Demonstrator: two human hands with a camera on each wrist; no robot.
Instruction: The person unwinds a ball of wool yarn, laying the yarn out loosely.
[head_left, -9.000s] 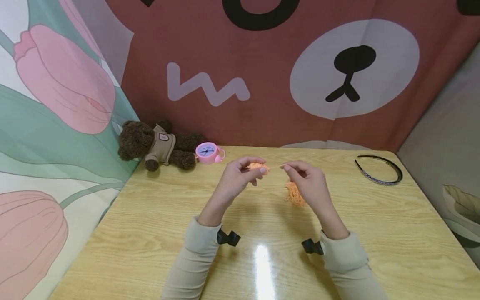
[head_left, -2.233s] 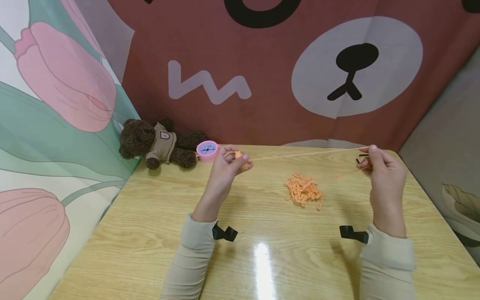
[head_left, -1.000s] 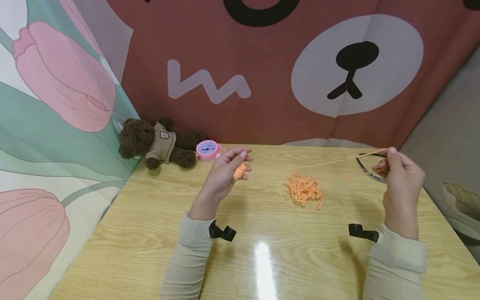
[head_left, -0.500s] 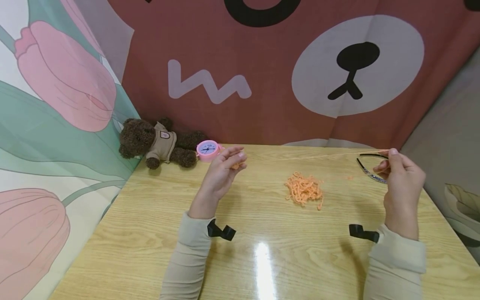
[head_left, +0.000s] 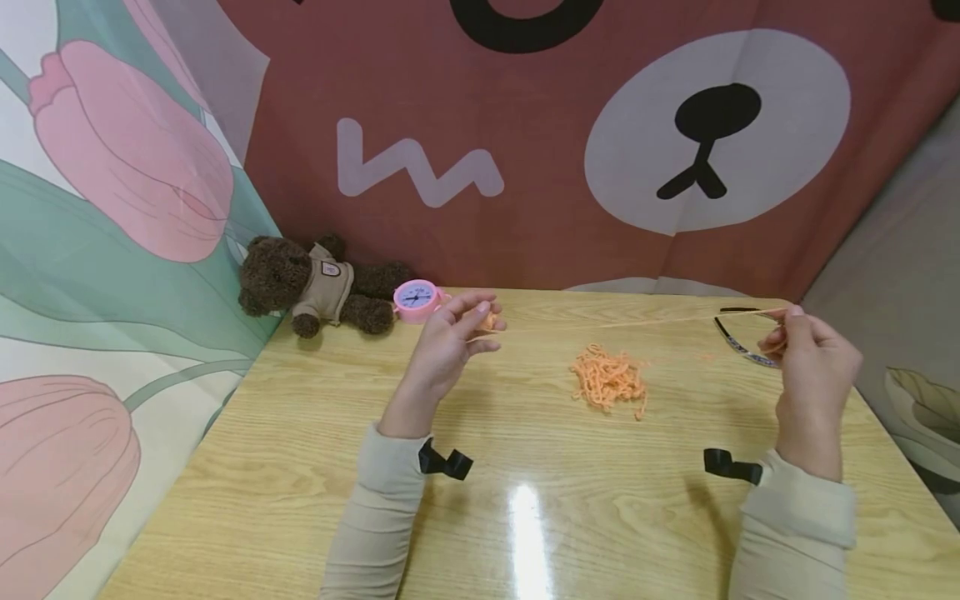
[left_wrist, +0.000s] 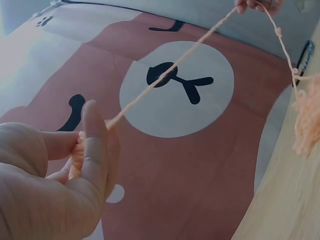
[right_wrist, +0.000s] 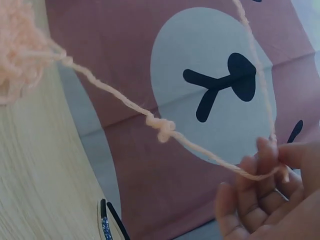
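Observation:
My left hand [head_left: 437,357] holds a small wound ball of orange yarn [head_left: 490,322] between thumb and fingers; the fingers partly hide it. A strand of yarn [left_wrist: 172,71] runs taut from that ball to my right hand [head_left: 817,371], whose thumb and fingertips pinch it over the table's right side. From the right hand the strand sags back, with a knot [right_wrist: 162,129] along it, toward a loose tangled yarn pile [head_left: 607,379]. The pile lies on the table between the hands and slightly nearer than them.
Behind the left hand stands a pink alarm clock [head_left: 416,300], beside a brown teddy bear [head_left: 326,287] lying on its back. A headband [head_left: 738,342] lies at the right, partly behind the right hand. A bear-print curtain [head_left: 525,242] closes off the table's [head_left: 300,467] back edge.
The hands were close together 9 s ago; the right has since moved far right, drawing out the strand. In the last second the left fingers have shifted around the ball, and the right hand edged rightward.

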